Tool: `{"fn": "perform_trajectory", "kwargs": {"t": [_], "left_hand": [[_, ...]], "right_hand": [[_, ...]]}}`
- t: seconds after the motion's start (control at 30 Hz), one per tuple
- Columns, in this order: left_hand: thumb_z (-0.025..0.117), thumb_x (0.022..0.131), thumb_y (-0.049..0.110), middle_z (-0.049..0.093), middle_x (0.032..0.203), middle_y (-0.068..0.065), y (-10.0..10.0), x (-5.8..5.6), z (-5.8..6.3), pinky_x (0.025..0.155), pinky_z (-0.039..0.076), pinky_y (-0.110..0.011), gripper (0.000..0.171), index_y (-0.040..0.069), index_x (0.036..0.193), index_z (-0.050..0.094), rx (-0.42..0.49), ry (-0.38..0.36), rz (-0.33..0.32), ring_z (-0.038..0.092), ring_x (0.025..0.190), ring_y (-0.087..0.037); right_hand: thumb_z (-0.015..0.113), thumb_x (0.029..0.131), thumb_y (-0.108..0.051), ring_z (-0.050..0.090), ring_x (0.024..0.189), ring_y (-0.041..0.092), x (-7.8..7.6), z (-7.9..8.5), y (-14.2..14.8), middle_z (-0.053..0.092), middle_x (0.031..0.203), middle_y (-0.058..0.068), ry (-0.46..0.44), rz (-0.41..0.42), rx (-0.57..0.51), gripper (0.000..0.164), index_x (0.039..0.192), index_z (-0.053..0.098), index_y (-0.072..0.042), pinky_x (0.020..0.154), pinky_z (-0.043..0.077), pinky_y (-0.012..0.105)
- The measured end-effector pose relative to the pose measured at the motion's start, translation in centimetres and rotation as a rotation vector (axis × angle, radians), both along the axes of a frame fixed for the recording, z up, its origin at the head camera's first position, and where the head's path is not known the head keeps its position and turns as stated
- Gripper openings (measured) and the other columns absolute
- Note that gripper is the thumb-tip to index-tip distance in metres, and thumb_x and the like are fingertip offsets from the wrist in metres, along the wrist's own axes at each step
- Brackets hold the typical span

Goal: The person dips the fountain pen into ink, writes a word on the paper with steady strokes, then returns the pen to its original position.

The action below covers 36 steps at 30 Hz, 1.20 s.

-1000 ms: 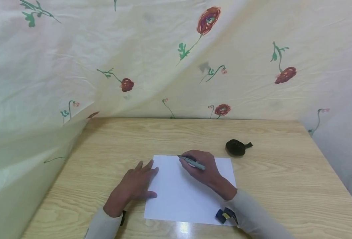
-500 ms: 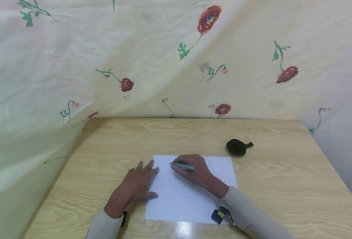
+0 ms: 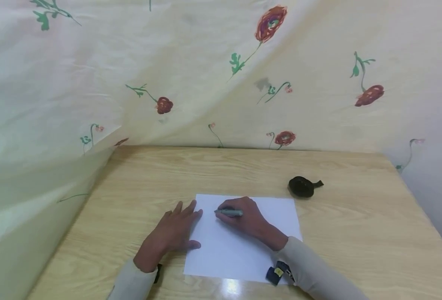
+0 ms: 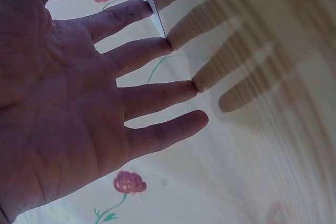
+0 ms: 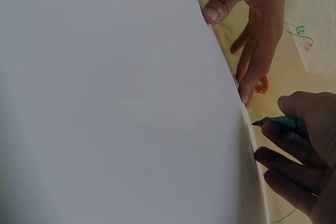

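Observation:
A white sheet of paper [image 3: 221, 258] lies on the wooden table in the head view, with no marks that I can make out on it. My right hand [image 3: 245, 216] pinches a grey-green pen [image 3: 230, 213] over the sheet's upper left part, its tip pointing left. In the right wrist view the pen's dark tip [image 5: 257, 124] is at or just over the paper; contact is hard to tell. My left hand [image 3: 173, 231] rests with spread, straight fingers [image 4: 157, 98] on the paper's left edge, the thumb on the sheet.
A small black pan-shaped dish [image 3: 301, 187] with a short handle stands beyond the paper's upper right corner. Floral cloth [image 3: 191, 75] hangs behind the wooden table [image 3: 355, 233] and along its left side. A dark strapped device [image 3: 277, 271] sits at the right wrist.
My right hand has moved the pen left and down towards me across the upper part of the sheet. The left hand stays in place on the paper's edge. The head view shifts slightly.

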State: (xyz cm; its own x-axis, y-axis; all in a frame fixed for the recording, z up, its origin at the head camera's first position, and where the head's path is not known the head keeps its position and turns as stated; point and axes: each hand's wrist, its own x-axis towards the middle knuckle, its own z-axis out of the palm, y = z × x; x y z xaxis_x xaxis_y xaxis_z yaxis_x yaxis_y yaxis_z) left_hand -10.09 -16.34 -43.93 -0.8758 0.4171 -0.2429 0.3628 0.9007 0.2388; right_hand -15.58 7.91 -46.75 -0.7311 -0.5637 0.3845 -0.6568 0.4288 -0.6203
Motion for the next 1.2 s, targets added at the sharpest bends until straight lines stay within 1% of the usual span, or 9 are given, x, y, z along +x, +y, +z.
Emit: {"fn": "perform_trajectory", "kwargs": {"t": [0.17,0.33,0.6,0.8,0.93,1.2], "left_hand": [[0.079,0.080,0.051,0.028,0.161,-0.014,0.23,-0.03,-0.20,0.105,0.034,-0.063,0.087,0.014,0.151,0.044,-0.015,-0.003,-0.013,0.024,0.144,-0.050],[0.079,0.080,0.050,0.028,0.161,-0.015,0.27,0.03,-0.07,0.104,0.035,-0.063,0.087,0.013,0.151,0.044,-0.013,0.006,-0.014,0.024,0.144,-0.050],[0.080,0.080,0.048,0.028,0.161,-0.015,0.34,0.12,0.01,0.104,0.034,-0.064,0.087,0.013,0.151,0.044,0.003,-0.004,0.001,0.022,0.144,-0.051],[0.080,0.081,0.047,0.028,0.161,-0.015,0.32,0.16,-0.12,0.104,0.034,-0.063,0.086,0.012,0.151,0.044,0.007,-0.009,0.008,0.022,0.144,-0.051],[0.080,0.081,0.047,0.027,0.162,-0.015,0.33,0.15,-0.21,0.104,0.035,-0.062,0.086,0.013,0.151,0.044,-0.001,-0.009,0.009,0.022,0.144,-0.050],[0.080,0.081,0.047,0.028,0.162,-0.014,0.37,0.20,-0.09,0.103,0.036,-0.063,0.085,0.013,0.151,0.044,0.002,-0.008,0.012,0.022,0.144,-0.050]], "right_hand": [[0.078,0.086,-0.015,0.070,0.076,0.006,0.09,-0.39,0.31,0.076,0.085,-0.005,0.023,0.001,-0.008,0.008,0.094,0.079,-0.012,0.068,0.055,0.027],[0.077,0.086,-0.015,0.070,0.075,0.005,-0.04,-0.38,0.22,0.076,0.084,-0.004,0.015,-0.010,0.019,0.008,0.093,0.079,-0.012,0.067,0.054,0.025],[0.077,0.086,-0.015,0.072,0.077,0.008,-0.10,-0.41,0.13,0.076,0.084,-0.003,0.004,-0.017,0.033,0.009,0.093,0.079,-0.011,0.067,0.055,0.025],[0.077,0.086,-0.016,0.071,0.076,0.008,-0.18,-0.67,0.10,0.076,0.084,-0.002,0.015,-0.018,0.041,0.009,0.093,0.079,-0.011,0.067,0.055,0.025],[0.078,0.086,-0.014,0.072,0.076,0.009,-0.12,-0.53,0.20,0.076,0.084,-0.002,0.017,-0.016,0.032,0.008,0.093,0.079,-0.010,0.067,0.055,0.025],[0.078,0.085,-0.013,0.071,0.077,0.007,-0.02,-0.69,0.61,0.076,0.085,-0.002,-0.009,-0.022,0.009,0.009,0.094,0.079,-0.010,0.067,0.055,0.025]]}}
